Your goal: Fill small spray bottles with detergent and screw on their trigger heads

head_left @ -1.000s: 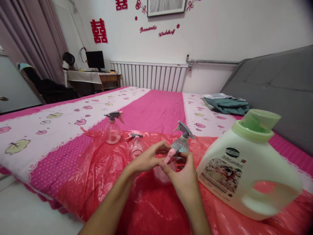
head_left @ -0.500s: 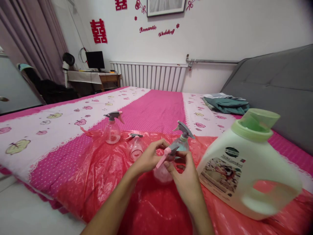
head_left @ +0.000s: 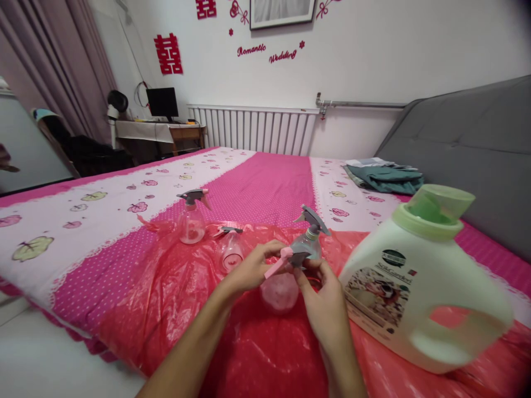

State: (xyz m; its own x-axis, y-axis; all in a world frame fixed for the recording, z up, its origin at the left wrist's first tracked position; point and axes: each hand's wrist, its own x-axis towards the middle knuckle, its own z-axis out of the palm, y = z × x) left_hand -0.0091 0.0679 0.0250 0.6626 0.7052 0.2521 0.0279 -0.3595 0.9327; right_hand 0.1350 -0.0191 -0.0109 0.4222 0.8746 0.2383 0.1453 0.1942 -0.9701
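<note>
A small clear spray bottle [head_left: 280, 293] with a grey spray head and pink trigger stands upright on a red plastic sheet [head_left: 269, 354] in front of me. My left hand [head_left: 259, 265] grips it near the head from the left, its fingertips partly hidden behind. From the right, my right hand [head_left: 323, 290] closes thumb and fingers at the neck, under the spray head. Just behind them is another spray bottle [head_left: 311, 240] with a grey head, holding some bluish liquid. Left of my hands, a clear spray bottle [head_left: 232, 254] lies with its base towards me.
One more clear spray bottle [head_left: 193, 224] stands further left on the sheet. A large pale green detergent jug [head_left: 418, 287] stands close by my right hand. Folded clothes [head_left: 384, 176] lie on the bed near the grey headboard [head_left: 468, 143].
The spray head has turned slightly, its pink trigger still pointing towards me. My right hand has shifted a little to the right and lower, round the neck.
</note>
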